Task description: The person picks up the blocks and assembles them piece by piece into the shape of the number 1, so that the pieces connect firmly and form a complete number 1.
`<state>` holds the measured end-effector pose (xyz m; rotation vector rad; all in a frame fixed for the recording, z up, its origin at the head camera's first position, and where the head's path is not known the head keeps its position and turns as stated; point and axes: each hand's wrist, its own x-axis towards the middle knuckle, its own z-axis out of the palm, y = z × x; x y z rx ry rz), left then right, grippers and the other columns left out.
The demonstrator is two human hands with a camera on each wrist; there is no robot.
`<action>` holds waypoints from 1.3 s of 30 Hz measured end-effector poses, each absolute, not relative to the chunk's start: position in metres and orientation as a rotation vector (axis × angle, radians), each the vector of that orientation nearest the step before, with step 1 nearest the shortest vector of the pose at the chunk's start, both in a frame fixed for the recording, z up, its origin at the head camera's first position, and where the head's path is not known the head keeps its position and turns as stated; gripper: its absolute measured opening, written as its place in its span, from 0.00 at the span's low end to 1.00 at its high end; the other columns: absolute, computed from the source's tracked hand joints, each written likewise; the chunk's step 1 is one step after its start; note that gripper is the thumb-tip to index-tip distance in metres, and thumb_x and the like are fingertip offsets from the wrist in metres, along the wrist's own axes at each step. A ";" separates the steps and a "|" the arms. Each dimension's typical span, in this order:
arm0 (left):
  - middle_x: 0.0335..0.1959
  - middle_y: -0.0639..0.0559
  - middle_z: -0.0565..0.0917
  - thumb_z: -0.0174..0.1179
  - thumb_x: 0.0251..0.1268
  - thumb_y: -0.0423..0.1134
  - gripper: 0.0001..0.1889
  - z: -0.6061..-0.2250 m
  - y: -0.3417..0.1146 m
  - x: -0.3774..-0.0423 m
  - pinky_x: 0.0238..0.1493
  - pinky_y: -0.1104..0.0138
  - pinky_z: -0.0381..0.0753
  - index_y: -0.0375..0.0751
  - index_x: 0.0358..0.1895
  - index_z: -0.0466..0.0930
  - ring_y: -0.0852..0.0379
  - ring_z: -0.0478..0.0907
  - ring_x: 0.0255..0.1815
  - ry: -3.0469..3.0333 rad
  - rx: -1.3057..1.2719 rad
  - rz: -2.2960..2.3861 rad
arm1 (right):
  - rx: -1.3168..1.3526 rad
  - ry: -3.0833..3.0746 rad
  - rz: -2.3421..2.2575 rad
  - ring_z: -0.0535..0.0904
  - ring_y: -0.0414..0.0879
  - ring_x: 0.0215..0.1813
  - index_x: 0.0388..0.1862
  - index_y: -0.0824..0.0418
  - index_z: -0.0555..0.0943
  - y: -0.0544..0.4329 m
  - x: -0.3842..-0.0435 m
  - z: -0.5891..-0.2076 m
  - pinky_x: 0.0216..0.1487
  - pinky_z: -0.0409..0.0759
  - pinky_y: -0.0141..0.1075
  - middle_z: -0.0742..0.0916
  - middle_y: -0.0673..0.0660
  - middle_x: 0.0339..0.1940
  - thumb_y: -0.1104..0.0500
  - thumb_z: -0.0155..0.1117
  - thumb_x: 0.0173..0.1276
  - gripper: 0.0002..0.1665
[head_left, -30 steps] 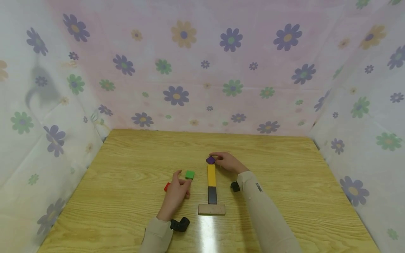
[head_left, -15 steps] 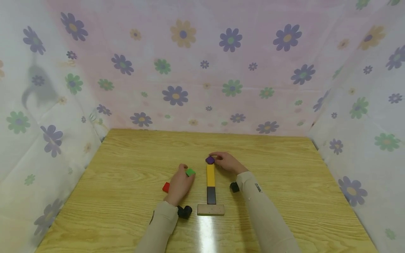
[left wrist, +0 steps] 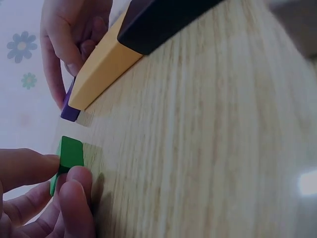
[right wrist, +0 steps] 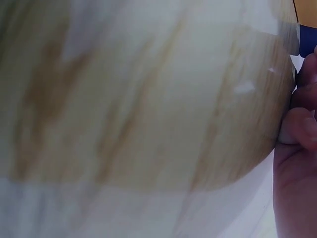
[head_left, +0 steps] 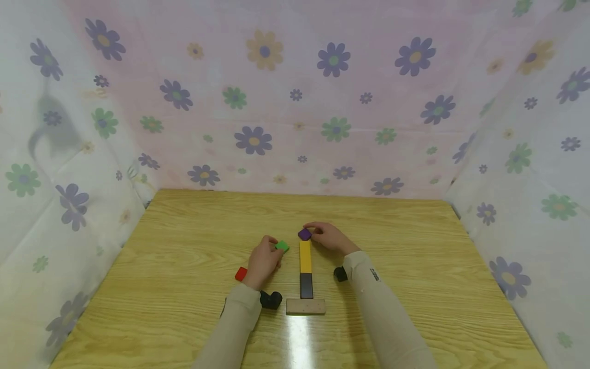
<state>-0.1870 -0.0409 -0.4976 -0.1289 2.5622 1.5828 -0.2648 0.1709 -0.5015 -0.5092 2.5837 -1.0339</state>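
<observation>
My left hand (head_left: 264, 262) pinches a green block (left wrist: 72, 152) between thumb and fingers, left of a line of blocks. At the far end of that line, my right hand (head_left: 331, 237) grips a purple block (head_left: 304, 234) turned cornerwise. Its thumb and fingertips lie on either side of the purple block in the left wrist view. A long yellow block (head_left: 305, 256) follows toward me, then a black block (head_left: 306, 285). Across the near end lies a plain wooden block (head_left: 306, 306). In the right wrist view, only part of the right hand (right wrist: 302, 129) shows at the edge.
A red block (head_left: 241, 273) lies on the wooden table (head_left: 184, 230) beside the left wrist, partly behind the hand. Black wrist cameras (head_left: 272, 300) sit by both cuffs. Flower-patterned cloth (head_left: 295, 118) walls the table at the back and sides.
The left hand has reached forward, taken hold of the green block and shifted it a little right and away, toward the line. The right hand has stayed at the purple block.
</observation>
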 end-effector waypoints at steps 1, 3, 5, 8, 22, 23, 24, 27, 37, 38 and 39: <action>0.23 0.49 0.77 0.53 0.59 0.37 0.15 -0.497 -0.040 -0.188 0.21 0.65 0.71 0.38 0.49 0.67 0.56 0.74 0.15 2.551 -0.126 1.589 | -0.510 2.581 -1.038 0.69 0.45 0.30 0.58 0.51 0.72 0.171 -0.265 -0.502 0.32 0.67 0.37 0.78 0.52 0.36 0.62 0.50 0.65 0.22; 0.24 0.49 0.76 0.53 0.59 0.36 0.15 -0.496 -0.039 -0.191 0.20 0.65 0.72 0.38 0.49 0.67 0.55 0.74 0.15 2.529 -0.125 1.605 | -0.513 2.585 -1.041 0.69 0.45 0.30 0.58 0.51 0.72 0.172 -0.265 -0.502 0.32 0.66 0.37 0.78 0.52 0.36 0.62 0.50 0.65 0.22; 0.24 0.48 0.76 0.53 0.59 0.36 0.15 -0.496 -0.038 -0.194 0.20 0.65 0.72 0.37 0.49 0.67 0.54 0.74 0.16 2.527 -0.120 1.608 | -0.527 2.589 -1.042 0.69 0.45 0.30 0.58 0.51 0.72 0.171 -0.264 -0.502 0.32 0.66 0.37 0.78 0.52 0.36 0.62 0.50 0.65 0.22; 0.26 0.47 0.77 0.53 0.60 0.37 0.14 -0.496 -0.036 -0.199 0.23 0.65 0.72 0.37 0.48 0.68 0.54 0.74 0.18 2.565 -0.123 1.573 | -0.554 2.594 -1.039 0.69 0.45 0.30 0.58 0.51 0.72 0.170 -0.264 -0.502 0.33 0.66 0.37 0.78 0.51 0.36 0.61 0.50 0.65 0.22; 0.33 0.51 0.77 0.54 0.59 0.45 0.14 -0.498 -0.023 -0.213 0.30 0.63 0.68 0.42 0.45 0.71 0.56 0.72 0.29 2.771 -0.135 1.228 | -0.536 2.581 -1.043 0.69 0.44 0.25 0.58 0.52 0.72 0.169 -0.262 -0.501 0.29 0.68 0.36 0.78 0.52 0.32 0.61 0.51 0.65 0.21; 0.33 0.51 0.77 0.54 0.59 0.45 0.14 -0.498 -0.023 -0.213 0.30 0.64 0.67 0.42 0.45 0.71 0.56 0.72 0.29 2.764 -0.137 1.210 | -0.537 2.573 -1.044 0.69 0.44 0.26 0.58 0.52 0.71 0.169 -0.262 -0.501 0.29 0.68 0.36 0.78 0.52 0.32 0.61 0.51 0.66 0.21; 0.32 0.51 0.77 0.54 0.59 0.45 0.14 -0.497 -0.023 -0.213 0.30 0.64 0.67 0.42 0.45 0.70 0.55 0.72 0.29 2.758 -0.136 1.198 | -0.541 2.566 -1.049 0.69 0.45 0.26 0.58 0.52 0.71 0.170 -0.262 -0.502 0.29 0.68 0.36 0.78 0.52 0.32 0.62 0.51 0.66 0.21; 0.34 0.50 0.77 0.54 0.60 0.45 0.15 -0.495 -0.021 -0.214 0.30 0.63 0.67 0.42 0.46 0.70 0.55 0.72 0.30 2.747 -0.125 1.185 | -0.539 2.561 -1.060 0.70 0.45 0.27 0.59 0.53 0.71 0.170 -0.261 -0.502 0.30 0.68 0.36 0.79 0.51 0.33 0.62 0.51 0.66 0.22; 0.43 0.52 0.78 0.53 0.61 0.48 0.15 -0.496 -0.021 -0.221 0.34 0.61 0.69 0.48 0.49 0.71 0.55 0.73 0.36 2.708 -0.089 1.197 | -0.520 2.560 -1.064 0.70 0.45 0.27 0.59 0.52 0.71 0.171 -0.259 -0.499 0.30 0.69 0.36 0.78 0.52 0.33 0.61 0.51 0.66 0.21; 0.43 0.51 0.78 0.53 0.61 0.48 0.15 -0.495 -0.020 -0.221 0.34 0.61 0.68 0.48 0.49 0.72 0.55 0.73 0.36 2.705 -0.088 1.203 | -0.523 2.563 -1.063 0.70 0.45 0.27 0.59 0.52 0.71 0.171 -0.260 -0.499 0.30 0.69 0.36 0.78 0.52 0.33 0.61 0.51 0.66 0.21; 0.43 0.51 0.78 0.53 0.61 0.48 0.15 -0.496 -0.020 -0.221 0.34 0.61 0.68 0.48 0.49 0.72 0.55 0.73 0.36 2.706 -0.087 1.204 | -0.528 2.567 -1.061 0.70 0.45 0.27 0.59 0.52 0.71 0.171 -0.260 -0.499 0.30 0.69 0.36 0.78 0.52 0.33 0.61 0.51 0.66 0.21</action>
